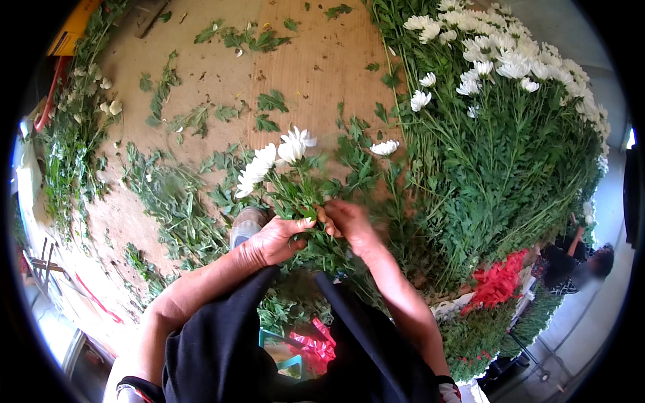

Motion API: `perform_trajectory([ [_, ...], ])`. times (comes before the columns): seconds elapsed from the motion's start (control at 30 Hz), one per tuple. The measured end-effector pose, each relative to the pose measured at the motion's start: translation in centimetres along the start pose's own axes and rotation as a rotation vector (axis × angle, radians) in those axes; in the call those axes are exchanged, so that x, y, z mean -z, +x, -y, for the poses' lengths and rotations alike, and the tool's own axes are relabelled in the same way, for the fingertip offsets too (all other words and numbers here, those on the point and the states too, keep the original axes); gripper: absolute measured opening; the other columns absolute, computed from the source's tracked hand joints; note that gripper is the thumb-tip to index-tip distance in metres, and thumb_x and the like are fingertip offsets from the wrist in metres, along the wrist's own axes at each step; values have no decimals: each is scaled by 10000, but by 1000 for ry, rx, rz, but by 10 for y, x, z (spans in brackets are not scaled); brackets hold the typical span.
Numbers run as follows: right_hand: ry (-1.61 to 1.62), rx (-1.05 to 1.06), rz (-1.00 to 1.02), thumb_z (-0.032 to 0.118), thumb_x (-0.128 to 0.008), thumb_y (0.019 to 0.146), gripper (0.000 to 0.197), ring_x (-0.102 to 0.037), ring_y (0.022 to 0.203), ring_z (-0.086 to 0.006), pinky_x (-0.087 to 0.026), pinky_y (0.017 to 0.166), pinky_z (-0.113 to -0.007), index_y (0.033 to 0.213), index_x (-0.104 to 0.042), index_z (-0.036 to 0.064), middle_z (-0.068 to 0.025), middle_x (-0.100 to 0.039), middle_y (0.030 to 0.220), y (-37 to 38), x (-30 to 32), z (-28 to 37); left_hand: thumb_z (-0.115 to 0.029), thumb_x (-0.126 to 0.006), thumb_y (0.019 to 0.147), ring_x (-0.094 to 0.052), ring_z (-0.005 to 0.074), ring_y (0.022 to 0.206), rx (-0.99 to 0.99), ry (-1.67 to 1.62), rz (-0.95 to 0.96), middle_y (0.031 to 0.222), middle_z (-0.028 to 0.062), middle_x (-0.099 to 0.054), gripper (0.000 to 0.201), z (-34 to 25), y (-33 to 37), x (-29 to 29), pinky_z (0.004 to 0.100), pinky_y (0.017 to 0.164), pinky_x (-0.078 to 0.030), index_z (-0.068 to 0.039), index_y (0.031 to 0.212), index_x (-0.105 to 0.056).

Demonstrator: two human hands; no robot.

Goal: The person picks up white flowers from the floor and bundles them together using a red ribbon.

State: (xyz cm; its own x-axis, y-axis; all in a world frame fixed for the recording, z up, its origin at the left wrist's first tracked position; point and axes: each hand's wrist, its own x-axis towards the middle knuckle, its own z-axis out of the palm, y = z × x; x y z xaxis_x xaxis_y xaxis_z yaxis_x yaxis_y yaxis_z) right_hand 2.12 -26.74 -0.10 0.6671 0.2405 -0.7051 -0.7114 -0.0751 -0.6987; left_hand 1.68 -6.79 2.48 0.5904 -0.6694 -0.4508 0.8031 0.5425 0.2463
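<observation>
My left hand [275,238] is closed around the stems of a small bunch of white daisy-like flowers [272,161], whose heads point up and to the left. My right hand [349,225] sits just beside it, fingers curled on the same green stems and leaves [306,201]. A single white flower [384,147] lies on the table close above my right hand. Both forearms come in from below over my black apron.
A large heap of white flowers on long green stems [497,107] fills the right side. Stripped leaves [171,195] litter the brown table [316,60]. Red ribbon [500,279] lies at the right, more red ribbon [314,346] below. Another person [578,262] stands far right.
</observation>
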Motion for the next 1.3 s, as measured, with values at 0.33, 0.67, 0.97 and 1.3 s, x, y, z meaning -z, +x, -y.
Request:
perform_trajectory([
  [0.33,-322,627,-748,175,-543,1002,163,-443,519,-30,-344,421,-182,1065,-640,60,1,-582,700,-93,67,199,-208,-546,1001,-648,263,988,-40,-277,-148,973,87,-644,167,4,11,26,416,877,-545,-71,1097,-545],
  [0.67,-660,412,-313,49,-663,892,165,-669,673,-261,-516,597,-346,1048,-652,-5,-153,-673,855,-65,-30,47,-67,-566,879,-626,170,1002,-27,-103,-181,1068,56,-663,296,-2,16,14,338,893,-498,-26,1169,-610],
  [0.97,-753,385,-343,139,-622,945,138,-666,723,-196,-526,641,-331,1036,-654,40,-84,-668,805,-39,-26,66,-327,-603,951,-591,226,1066,-128,-62,-99,1083,92,-640,309,-23,-8,0,369,961,-450,-56,1095,-563],
  [1.3,163,197,-458,218,-568,981,194,-550,549,-76,-489,516,-238,1046,-631,46,19,-578,659,-13,41,62,-378,-592,955,-596,318,1058,-289,-186,-49,971,91,-585,331,-41,-27,31,526,978,-461,-120,1154,-531],
])
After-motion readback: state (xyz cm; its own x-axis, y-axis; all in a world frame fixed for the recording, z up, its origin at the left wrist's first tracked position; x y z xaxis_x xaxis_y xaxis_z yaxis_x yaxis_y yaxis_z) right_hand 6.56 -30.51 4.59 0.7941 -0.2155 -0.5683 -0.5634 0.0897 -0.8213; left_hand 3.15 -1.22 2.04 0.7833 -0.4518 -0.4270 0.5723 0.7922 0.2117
